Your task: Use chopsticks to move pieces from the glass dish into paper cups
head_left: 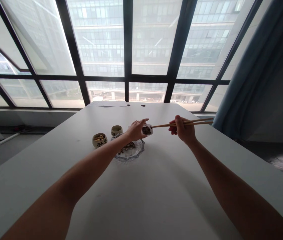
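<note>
My left hand (pixel 136 130) grips a small white cup (pixel 151 130) from its left side, the mouth tilted toward me. Dark bits, perhaps seeds, show inside it. A pair of chopsticks (pixel 196 122) is held in my right hand (pixel 184 129), with the tips at the cup's right rim. Below my left hand, a clear glass plate (pixel 139 151) with a scalloped edge bears dark and light striped pieces that look like sunflower seeds. My left forearm hides part of the plate.
Left of the plate stand a small cup of peanuts (pixel 98 140) with dark characters on it and a second cup (pixel 116 130). Papers (pixel 108 104) lie at the far edge of the white table (pixel 141 193). Windows rise behind; a blue curtain (pixel 246 73) hangs at right.
</note>
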`<state>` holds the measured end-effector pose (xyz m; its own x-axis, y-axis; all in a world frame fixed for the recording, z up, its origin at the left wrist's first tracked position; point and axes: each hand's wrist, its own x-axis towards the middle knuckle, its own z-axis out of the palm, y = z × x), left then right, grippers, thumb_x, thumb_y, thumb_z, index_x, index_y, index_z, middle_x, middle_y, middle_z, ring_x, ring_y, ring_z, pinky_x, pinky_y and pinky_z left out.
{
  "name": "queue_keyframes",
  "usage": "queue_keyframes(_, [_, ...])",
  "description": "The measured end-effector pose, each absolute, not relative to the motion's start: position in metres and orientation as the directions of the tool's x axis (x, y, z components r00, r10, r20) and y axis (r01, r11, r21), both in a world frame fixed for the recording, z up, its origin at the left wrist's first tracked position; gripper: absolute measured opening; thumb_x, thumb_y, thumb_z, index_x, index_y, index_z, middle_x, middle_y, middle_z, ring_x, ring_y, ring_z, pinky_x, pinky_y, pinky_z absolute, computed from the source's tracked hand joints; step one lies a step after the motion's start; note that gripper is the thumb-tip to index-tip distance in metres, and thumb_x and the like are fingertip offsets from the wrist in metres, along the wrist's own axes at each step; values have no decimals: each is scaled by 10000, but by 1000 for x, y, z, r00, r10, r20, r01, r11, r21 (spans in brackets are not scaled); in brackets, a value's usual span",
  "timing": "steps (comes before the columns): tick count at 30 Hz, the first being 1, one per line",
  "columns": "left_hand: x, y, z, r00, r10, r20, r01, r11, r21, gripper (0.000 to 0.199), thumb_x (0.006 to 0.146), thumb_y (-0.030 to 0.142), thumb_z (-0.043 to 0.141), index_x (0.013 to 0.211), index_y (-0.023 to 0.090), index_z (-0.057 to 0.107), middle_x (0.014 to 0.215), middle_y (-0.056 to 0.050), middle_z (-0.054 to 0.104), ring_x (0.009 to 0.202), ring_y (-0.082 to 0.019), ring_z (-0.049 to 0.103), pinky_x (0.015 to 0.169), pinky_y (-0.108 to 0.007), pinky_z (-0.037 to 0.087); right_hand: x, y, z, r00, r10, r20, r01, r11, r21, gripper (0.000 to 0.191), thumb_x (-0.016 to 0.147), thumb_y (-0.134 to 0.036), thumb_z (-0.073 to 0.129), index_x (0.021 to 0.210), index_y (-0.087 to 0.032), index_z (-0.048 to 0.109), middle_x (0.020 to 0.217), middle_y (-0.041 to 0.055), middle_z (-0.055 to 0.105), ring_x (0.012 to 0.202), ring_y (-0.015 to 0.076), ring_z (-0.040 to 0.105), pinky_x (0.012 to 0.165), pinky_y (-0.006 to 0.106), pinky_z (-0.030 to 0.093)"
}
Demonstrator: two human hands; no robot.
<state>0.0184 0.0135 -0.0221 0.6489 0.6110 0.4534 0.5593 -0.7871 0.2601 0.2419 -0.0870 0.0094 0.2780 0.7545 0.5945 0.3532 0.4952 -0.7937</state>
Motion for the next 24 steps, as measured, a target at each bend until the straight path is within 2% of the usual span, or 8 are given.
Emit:
queue_keyframes(7, [15,15,-28,642,601,476,540,-795,275,872,725,299,763,1478,200,335,1290,-125,654,1211,-335,584,1047,-479,428,244,-85,9,296,744,600,350,499,-792,628,840,-761,534,689,-164,658,477,41,629,336,118,525,318,232,378])
queue_keyframes(10, [18,15,-27,638,624,451,563,-778,281,887,732,346,769,1484,201,321,1295,-126,658,1203,-331,594,1047,-486,426,243,-82,3,227,770,596,359,503,-786,612,837,-755,547,730,-164,664,516,40,649,375,122,550,352,237,411])
queue_keyframes(14, [20,12,-25,647,656,389,608,-751,255,887,739,415,773,1475,200,328,1302,-123,666,1251,-326,574,1136,-514,328,241,-78,-4,53,814,578,423,506,-752,551,842,-709,596,785,-167,676,608,47,687,475,136,606,439,254,486])
queue_keyframes(17, [21,13,-24,646,688,330,645,-723,247,876,743,447,775,1464,193,348,1296,-118,674,1281,-327,553,1170,-515,269,239,-80,-3,103,785,611,454,509,-731,553,864,-707,564,778,-173,674,605,43,677,478,134,598,447,254,491])
queue_keyframes(24, [21,22,-20,645,742,184,700,-670,249,897,749,529,763,1468,182,354,1369,-140,628,1354,-324,489,1207,-546,154,228,-92,9,187,752,632,400,529,-749,582,856,-720,562,726,-164,675,535,36,650,401,115,556,380,229,442])
